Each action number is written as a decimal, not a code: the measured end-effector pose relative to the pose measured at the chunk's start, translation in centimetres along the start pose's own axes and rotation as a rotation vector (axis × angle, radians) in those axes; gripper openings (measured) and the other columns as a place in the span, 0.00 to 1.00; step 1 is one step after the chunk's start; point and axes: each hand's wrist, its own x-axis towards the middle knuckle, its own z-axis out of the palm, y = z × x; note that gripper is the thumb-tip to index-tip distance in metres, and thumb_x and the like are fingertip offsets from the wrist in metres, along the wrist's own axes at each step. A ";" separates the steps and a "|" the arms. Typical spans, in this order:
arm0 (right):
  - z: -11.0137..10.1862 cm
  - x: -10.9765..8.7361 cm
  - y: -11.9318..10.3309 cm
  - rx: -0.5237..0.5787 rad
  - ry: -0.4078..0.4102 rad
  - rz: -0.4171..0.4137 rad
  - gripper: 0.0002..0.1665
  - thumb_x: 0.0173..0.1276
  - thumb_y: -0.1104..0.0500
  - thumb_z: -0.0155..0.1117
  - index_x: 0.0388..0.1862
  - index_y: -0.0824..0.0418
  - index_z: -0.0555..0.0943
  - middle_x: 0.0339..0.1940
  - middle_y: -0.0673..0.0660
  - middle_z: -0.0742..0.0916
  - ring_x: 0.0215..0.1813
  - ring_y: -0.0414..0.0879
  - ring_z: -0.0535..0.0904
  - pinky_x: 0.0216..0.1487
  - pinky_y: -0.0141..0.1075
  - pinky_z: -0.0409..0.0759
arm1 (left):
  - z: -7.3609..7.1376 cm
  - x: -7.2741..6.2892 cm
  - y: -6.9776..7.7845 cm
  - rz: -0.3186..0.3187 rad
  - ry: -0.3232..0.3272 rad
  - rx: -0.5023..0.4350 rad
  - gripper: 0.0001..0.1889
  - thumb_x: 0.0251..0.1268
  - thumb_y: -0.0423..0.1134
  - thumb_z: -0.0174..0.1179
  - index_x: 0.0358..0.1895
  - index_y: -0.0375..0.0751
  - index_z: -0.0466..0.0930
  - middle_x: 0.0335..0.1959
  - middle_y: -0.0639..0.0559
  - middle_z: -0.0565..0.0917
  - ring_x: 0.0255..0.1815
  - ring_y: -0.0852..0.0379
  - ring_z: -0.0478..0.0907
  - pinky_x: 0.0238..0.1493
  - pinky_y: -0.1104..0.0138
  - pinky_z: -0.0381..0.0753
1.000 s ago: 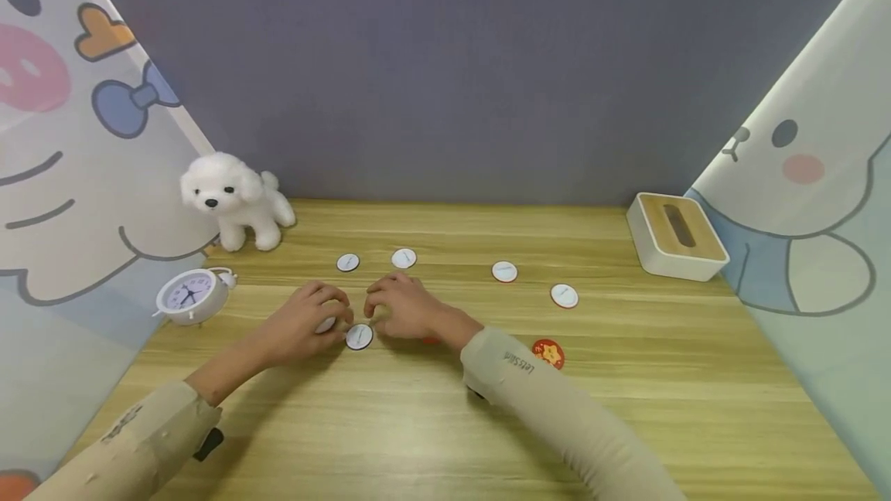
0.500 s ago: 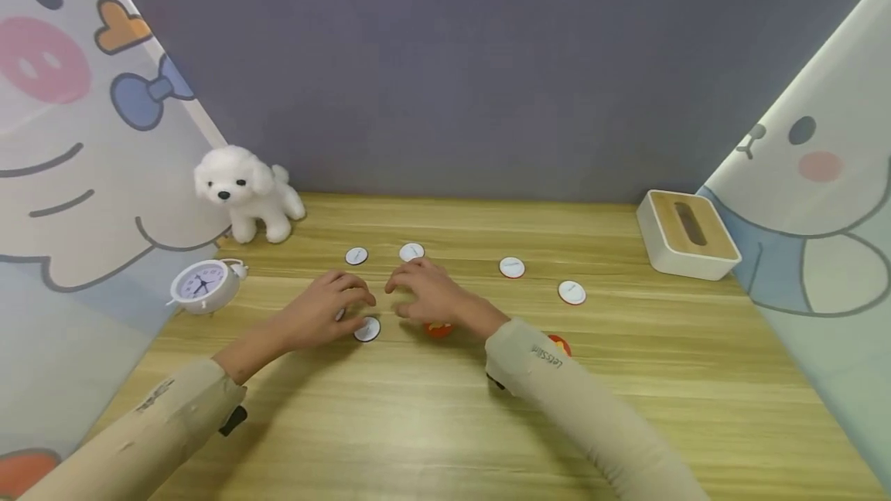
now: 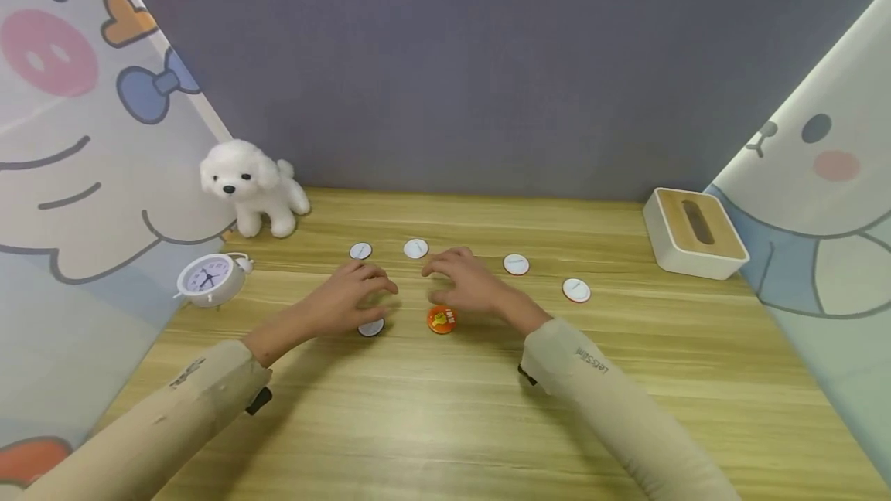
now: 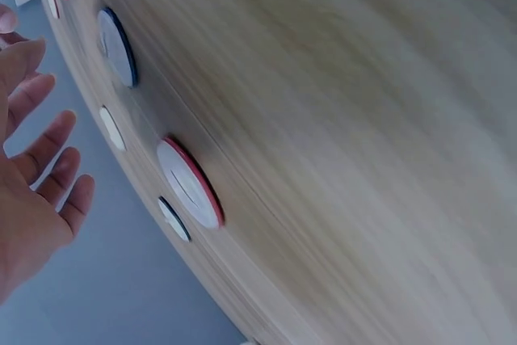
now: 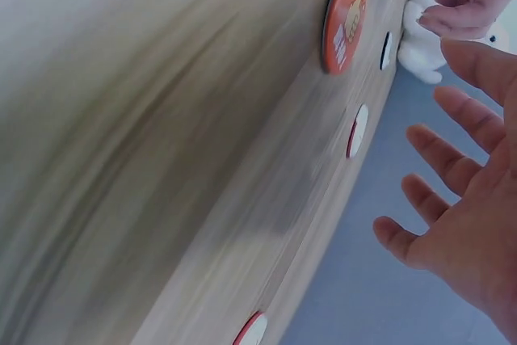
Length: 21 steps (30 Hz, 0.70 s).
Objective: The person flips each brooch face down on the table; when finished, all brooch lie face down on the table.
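My left hand [image 3: 348, 299] hovers with loosely bent fingers over a white round disc [image 3: 372, 327], its thumb overlapping the disc in the head view. The left wrist view shows this hand [image 4: 40, 151] holding nothing, beside a dark-rimmed white disc [image 4: 119, 48] and a red-rimmed one [image 4: 191, 183]. My right hand [image 3: 465, 282], fingers spread and holding nothing, is just behind an orange disc [image 3: 442, 319] with a yellow cartoon on its face. That orange disc [image 5: 345, 22] lies flat on the wood in the right wrist view.
Several white discs lie farther back, among them one behind the left hand [image 3: 360, 251], one in the middle [image 3: 416, 248] and two right [image 3: 517, 264]. A plush dog [image 3: 254, 188] and an alarm clock [image 3: 212, 279] stand left, a tissue box [image 3: 696, 234] right, before a grey panel [image 3: 445, 68].
Both hands have moved right and come a little apart, uncovering the orange disc. The red star disc is now hidden behind the right sleeve. The head view has shifted slightly left.
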 end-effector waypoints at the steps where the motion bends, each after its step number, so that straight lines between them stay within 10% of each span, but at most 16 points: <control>1: -0.1 -0.2 0.2 -0.006 0.001 0.003 0.25 0.69 0.52 0.66 0.63 0.56 0.79 0.70 0.56 0.77 0.77 0.60 0.60 0.75 0.58 0.59 | 0.0 0.2 0.2 -0.005 -0.009 -0.003 0.17 0.66 0.48 0.66 0.56 0.51 0.82 0.56 0.49 0.80 0.59 0.45 0.72 0.60 0.46 0.71; 21: 0.6 -3.2 1.7 -0.064 -0.088 0.075 0.26 0.61 0.47 0.72 0.58 0.53 0.82 0.71 0.56 0.76 0.76 0.59 0.60 0.74 0.62 0.56 | 1.3 3.1 3.3 -0.014 -0.114 -0.009 0.19 0.63 0.53 0.68 0.53 0.51 0.84 0.56 0.49 0.81 0.58 0.46 0.72 0.59 0.46 0.73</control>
